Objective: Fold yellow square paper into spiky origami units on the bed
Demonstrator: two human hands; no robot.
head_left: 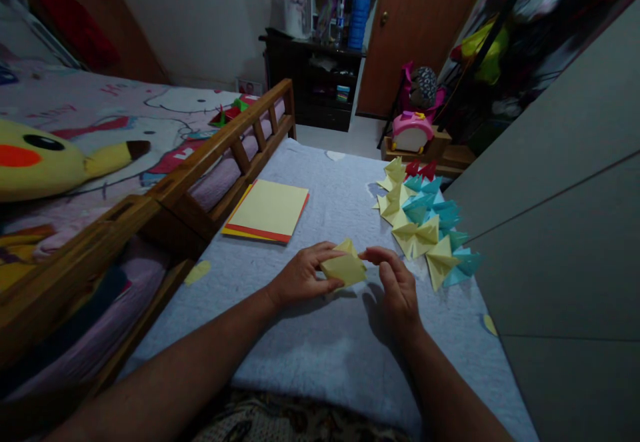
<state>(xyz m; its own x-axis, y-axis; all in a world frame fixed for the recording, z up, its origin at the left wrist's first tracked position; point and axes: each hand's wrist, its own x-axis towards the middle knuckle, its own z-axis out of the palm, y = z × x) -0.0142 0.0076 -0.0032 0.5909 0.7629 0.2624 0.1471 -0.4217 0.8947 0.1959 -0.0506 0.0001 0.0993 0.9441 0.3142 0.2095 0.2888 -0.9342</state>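
A folded pale yellow paper [346, 269] is pinched between the thumb and fingers of my left hand [306, 274], above the blue-grey cloth surface. My right hand [397, 289] is at the paper's right side, fingers curled, with the index fingertip at its upper right corner. Whether that fingertip grips the corner is too small to tell. Beyond my left hand lies a stack of square sheets [270, 210], pale yellow on top with red and yellow edges below. To the right stand several folded yellow pieces [416, 235], teal pieces [425, 202] and red pieces [421, 169].
A wooden rail [200, 162] runs along the left side, with a yellow plush toy [45, 161] on the bed beyond it. A pale cabinet [565, 229] borders the right side. Farther back are a dark shelf unit [313, 82] and a pink toy [413, 131].
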